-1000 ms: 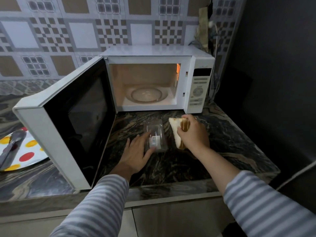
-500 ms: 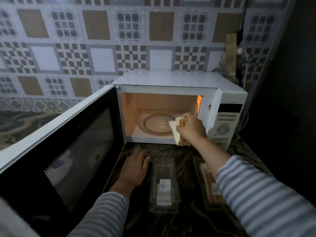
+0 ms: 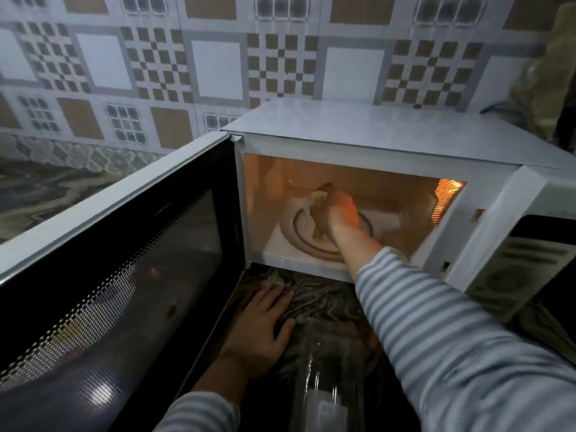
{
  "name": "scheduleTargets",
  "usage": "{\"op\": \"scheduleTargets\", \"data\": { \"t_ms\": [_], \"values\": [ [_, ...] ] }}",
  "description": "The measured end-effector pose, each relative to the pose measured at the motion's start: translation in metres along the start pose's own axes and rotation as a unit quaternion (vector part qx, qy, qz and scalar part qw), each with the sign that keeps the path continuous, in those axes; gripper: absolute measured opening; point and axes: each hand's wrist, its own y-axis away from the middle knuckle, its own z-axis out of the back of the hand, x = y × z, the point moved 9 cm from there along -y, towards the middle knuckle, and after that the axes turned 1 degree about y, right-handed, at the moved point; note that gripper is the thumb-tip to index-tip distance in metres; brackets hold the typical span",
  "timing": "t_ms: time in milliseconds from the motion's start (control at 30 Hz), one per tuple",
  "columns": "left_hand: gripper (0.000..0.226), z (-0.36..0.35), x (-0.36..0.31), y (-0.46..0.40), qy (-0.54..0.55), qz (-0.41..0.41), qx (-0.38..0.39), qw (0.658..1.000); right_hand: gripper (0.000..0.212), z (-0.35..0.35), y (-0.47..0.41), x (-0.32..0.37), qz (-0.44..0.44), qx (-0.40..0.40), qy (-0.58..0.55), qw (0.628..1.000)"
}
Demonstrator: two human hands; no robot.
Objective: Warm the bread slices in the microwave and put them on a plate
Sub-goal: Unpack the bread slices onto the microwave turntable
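Observation:
The white microwave (image 3: 367, 132) stands with its door (image 3: 124, 275) swung wide to the left and its inside lit orange. My right hand (image 3: 338, 216) reaches into the cavity, closed around the bread slices (image 3: 318, 201), just above the glass turntable (image 3: 299, 235). The bread is blurred and mostly hidden by my fingers. My left hand (image 3: 261, 325) lies flat, fingers spread, on the dark marbled counter in front of the microwave, holding nothing.
A clear plastic bread tray (image 3: 330, 378) lies on the counter (image 3: 314, 294) just right of my left hand. The open door blocks the left side. The microwave's control panel (image 3: 517, 260) is at the right. A patterned tiled wall (image 3: 218, 67) stands behind.
My right hand carried the bread from the counter up and forward into the microwave cavity. My left hand let go of the plastic tray and rests beside it. My head moved closer.

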Motion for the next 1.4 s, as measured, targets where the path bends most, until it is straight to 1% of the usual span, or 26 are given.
{"op": "scheduleTargets", "data": {
  "t_ms": [100,333,467,533,567,633,700,800,867,933,1033,1100,1133,1167,1200,1300,1400],
  "values": [
    [0.066,0.002,-0.002,-0.001,0.004,0.0,0.008,1.0,0.038,-0.009,-0.001,0.004,0.026,-0.011,0.026,0.999],
    [0.065,0.005,-0.003,-0.001,0.002,0.003,0.003,1.0,0.038,-0.017,-0.005,-0.002,0.041,-0.027,0.041,0.998],
    [0.064,0.003,-0.002,-0.002,0.002,0.003,0.001,1.0,0.061,-0.02,-0.005,-0.01,0.027,0.018,0.012,0.999],
    [0.066,0.004,-0.003,-0.002,0.003,0.002,0.003,1.0,0.07,-0.017,0.002,-0.014,0.012,0.009,0.007,1.0],
    [0.068,0.005,-0.004,-0.002,0.008,0.002,0.006,1.0,0.071,-0.013,0.01,-0.016,0.008,-0.002,0.008,1.0],
    [0.07,0.008,-0.007,0.0,0.025,0.0,0.005,1.0,0.063,-0.006,0.029,-0.021,0.004,-0.024,0.013,1.0],
    [0.067,0.016,-0.01,0.004,0.064,0.01,-0.001,0.998,0.052,0.003,0.054,-0.029,-0.005,-0.036,0.012,0.999],
    [0.052,0.039,-0.012,0.008,0.127,0.023,-0.033,0.991,0.053,0.017,0.096,-0.039,0.008,-0.022,0.011,1.0],
    [0.046,0.056,-0.026,0.012,0.141,0.019,-0.047,0.989,0.046,0.033,0.131,-0.047,0.022,-0.017,0.015,0.999],
    [0.039,0.072,-0.047,0.017,0.133,0.016,-0.05,0.99,0.033,0.048,0.166,-0.054,0.039,-0.019,0.017,0.999],
    [0.041,0.086,-0.088,0.027,0.116,-0.004,-0.03,0.993,0.022,0.068,0.221,-0.066,0.033,-0.022,0.006,0.999],
    [0.041,0.093,-0.107,0.03,0.113,-0.027,-0.043,0.992,0.02,0.068,0.235,-0.072,0.037,-0.022,0.028,0.999],
    [0.04,0.093,-0.137,0.048,0.125,-0.067,-0.041,0.989,0.02,0.083,0.271,-0.085,0.026,-0.035,0.045,0.998],
    [0.038,0.093,-0.165,0.069,0.131,-0.09,-0.03,0.987,0.021,0.097,0.304,-0.096,0.013,-0.047,0.066,0.997],
    [0.037,0.092,-0.171,0.072,0.133,-0.104,-0.042,0.985,0.021,0.096,0.307,-0.1,0.028,-0.052,0.073,0.996],
    [0.036,0.082,-0.198,0.08,0.146,-0.109,-0.035,0.983,0.024,0.105,0.331,-0.116,0.034,-0.065,0.081,0.994],
    [0.044,0.062,-0.232,0.099,0.141,-0.133,-0.014,0.981,0.028,0.118,0.36,-0.142,0.022,-0.071,0.092,0.993]
  ]
}}
